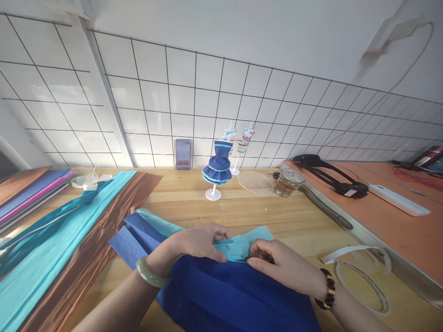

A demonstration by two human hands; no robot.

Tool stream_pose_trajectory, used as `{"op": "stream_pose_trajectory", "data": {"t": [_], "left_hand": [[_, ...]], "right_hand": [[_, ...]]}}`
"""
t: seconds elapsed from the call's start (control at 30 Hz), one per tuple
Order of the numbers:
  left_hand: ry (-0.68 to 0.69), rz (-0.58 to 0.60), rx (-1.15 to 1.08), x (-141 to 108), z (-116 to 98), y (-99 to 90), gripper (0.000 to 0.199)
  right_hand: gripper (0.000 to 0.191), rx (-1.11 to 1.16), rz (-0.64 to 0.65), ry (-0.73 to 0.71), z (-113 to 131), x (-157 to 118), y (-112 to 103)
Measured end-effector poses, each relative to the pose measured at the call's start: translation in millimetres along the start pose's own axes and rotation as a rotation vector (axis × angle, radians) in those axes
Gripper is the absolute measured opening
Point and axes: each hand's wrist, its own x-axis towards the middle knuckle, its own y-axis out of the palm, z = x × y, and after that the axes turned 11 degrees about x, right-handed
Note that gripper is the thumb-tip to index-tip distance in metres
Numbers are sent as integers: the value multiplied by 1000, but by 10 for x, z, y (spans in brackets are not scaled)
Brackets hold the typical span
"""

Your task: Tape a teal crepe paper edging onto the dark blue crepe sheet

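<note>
Low in the middle of the head view, my left hand (202,242) pinches the light blue crepe paper (237,246) from its left side. My right hand (277,263) grips the same light blue piece at its right, fingers curled. Dark blue paper (235,295) spreads under both hands toward me, and folded blue strips (145,230) stick out past my left wrist. Some of my fingertips are hidden in the folds. Beyond my hands stands a mini dress form (213,193) wearing a blue tiered dress (219,161) with light blue trim.
Turquoise (69,230) and brown crepe paper (114,230) lie at left. Two more small dress forms (242,147) stand behind, near a clear round lid (255,182) and a glass jar (289,182). Tape rolls (363,288) lie at right. A black strapped device (332,175) rests on an orange surface (398,230).
</note>
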Motion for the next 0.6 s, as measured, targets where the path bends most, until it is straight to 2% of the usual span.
{"op": "stream_pose_trajectory", "data": {"t": [0.37, 0.6], "left_hand": [[-1, -19, -11, -4, 0, 21, 33], [11, -17, 0, 0, 12, -4, 37]], "right_hand": [[23, -41, -11, -3, 93, 62, 48], [25, -33, -3, 4, 68, 79, 74]]}}
